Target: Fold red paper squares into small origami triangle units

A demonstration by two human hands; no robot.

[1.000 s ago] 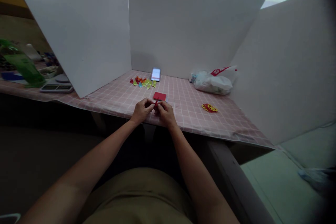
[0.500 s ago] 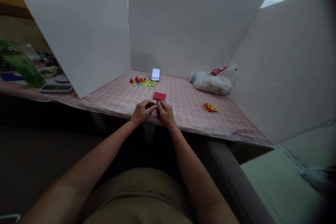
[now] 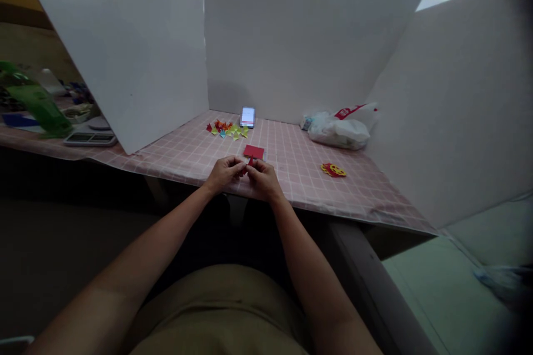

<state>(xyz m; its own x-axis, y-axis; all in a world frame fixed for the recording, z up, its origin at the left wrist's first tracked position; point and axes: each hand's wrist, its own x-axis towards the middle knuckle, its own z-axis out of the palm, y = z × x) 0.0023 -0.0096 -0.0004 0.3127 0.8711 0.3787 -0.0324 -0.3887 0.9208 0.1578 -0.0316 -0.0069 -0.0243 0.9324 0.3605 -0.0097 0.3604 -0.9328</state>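
Note:
Between my two hands, close to the table's front edge, is a small piece of folded red paper [image 3: 250, 161], with one pointed tip sticking up. My left hand [image 3: 227, 173] pinches it from the left, thumb against fingers. From the other side my right hand [image 3: 263, 175] grips it, its thumb close to the left thumb. Fingers cover most of the paper. Just beyond the hands lies a stack of red paper squares [image 3: 254, 151]. Farther back on the left is a cluster of small folded paper figures [image 3: 227, 129] in red, orange, yellow and blue.
A phone [image 3: 247, 117] stands upright behind the paper figures. To the right are red and yellow cut-out pieces [image 3: 333, 170] and a white plastic bag [image 3: 339, 131]. White panels [image 3: 308, 44] enclose the checked tabletop [image 3: 291, 150]. Outside them at left are a scale [image 3: 90, 138] and green bottle [image 3: 35, 105].
The red paper's tip shows a little more above my thumbs. Both hands have shifted slightly while still holding it.

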